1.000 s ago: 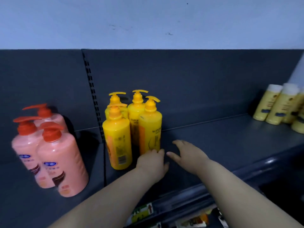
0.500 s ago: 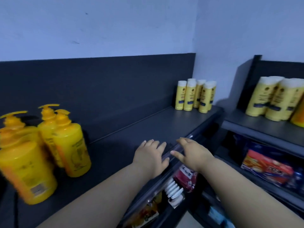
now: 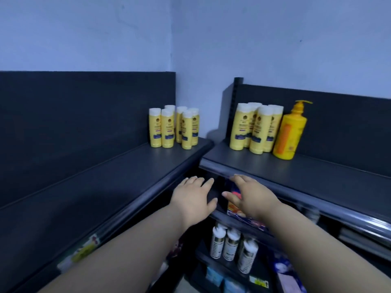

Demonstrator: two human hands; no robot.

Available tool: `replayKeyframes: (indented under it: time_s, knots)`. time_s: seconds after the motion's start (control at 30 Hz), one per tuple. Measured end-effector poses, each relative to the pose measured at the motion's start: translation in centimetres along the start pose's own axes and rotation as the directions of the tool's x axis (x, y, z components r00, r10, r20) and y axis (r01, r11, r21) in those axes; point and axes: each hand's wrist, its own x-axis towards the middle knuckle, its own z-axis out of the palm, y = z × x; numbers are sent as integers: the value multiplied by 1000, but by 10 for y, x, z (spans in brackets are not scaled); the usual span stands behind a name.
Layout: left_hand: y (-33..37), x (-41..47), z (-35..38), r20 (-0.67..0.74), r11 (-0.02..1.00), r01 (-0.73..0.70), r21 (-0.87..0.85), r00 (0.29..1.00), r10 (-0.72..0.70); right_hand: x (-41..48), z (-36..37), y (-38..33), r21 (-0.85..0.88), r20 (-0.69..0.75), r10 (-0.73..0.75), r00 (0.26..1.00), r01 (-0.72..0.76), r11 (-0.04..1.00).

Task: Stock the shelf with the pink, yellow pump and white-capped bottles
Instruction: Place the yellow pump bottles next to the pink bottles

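Both hands are out in front of me, empty, fingers spread and palms down: left hand (image 3: 193, 199) over the front edge of the left shelf (image 3: 118, 174), right hand (image 3: 250, 197) just below the front lip of the right shelf (image 3: 317, 176). At that shelf's left end stands a cluster of white-capped bottles (image 3: 257, 129), upright and packed together, with one yellow pump bottle (image 3: 288, 135) just beside them on the right. A second cluster of white-capped bottles (image 3: 172, 127) stands at the far corner of the left shelf. Lower down, three small white bottles (image 3: 230, 245) sit between my forearms.
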Motion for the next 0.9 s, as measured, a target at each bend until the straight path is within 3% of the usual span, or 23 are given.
replayKeyframes:
  time_s: [0.37,0.9]
  knots:
    - [106,82,24,-10,991,-127,-31,992,126,-11,-22,135,16,-61,141,988,-141,990]
    - [117,262,51,-25,962,-250,-111,968,249,98,-32,236,12,-101,327,940,-327,945]
